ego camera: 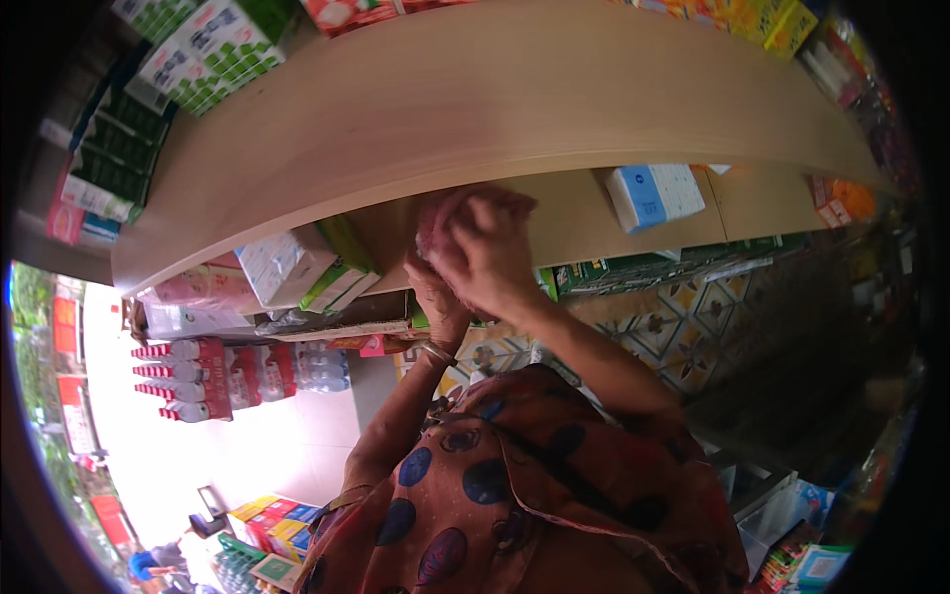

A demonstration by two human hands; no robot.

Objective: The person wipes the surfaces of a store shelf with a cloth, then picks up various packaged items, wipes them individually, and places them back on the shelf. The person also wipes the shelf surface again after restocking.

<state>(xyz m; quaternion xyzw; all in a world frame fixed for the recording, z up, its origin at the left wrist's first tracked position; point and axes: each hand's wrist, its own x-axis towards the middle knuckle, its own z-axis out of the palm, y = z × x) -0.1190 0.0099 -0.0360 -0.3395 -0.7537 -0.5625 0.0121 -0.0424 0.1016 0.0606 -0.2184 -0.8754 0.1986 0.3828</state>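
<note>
A crumpled pink cloth (pixel 445 215), slightly blurred, is bunched up in front of the wooden shelf edge. My right hand (pixel 493 256) grips it from above, fingers curled into the folds. Just below and to the left, my left hand (pixel 439 301) holds the cloth's lower side; part of that hand is hidden behind the right one. Both hands are close together before the lower wooden shelf (pixel 571 211). Above them stretches the wide upper shelf board (pixel 475 89).
On the lower shelf, a blue-and-white tissue pack (pixel 657 194) lies right, more packs (pixel 286 267) left. White-and-green cartons (pixel 215 56) and dark green boxes (pixel 119 148) stand on the upper shelf's left. Shrink-wrapped bottles (pixel 245 371) are on the floor. A person (pixel 159 566) is far lower left.
</note>
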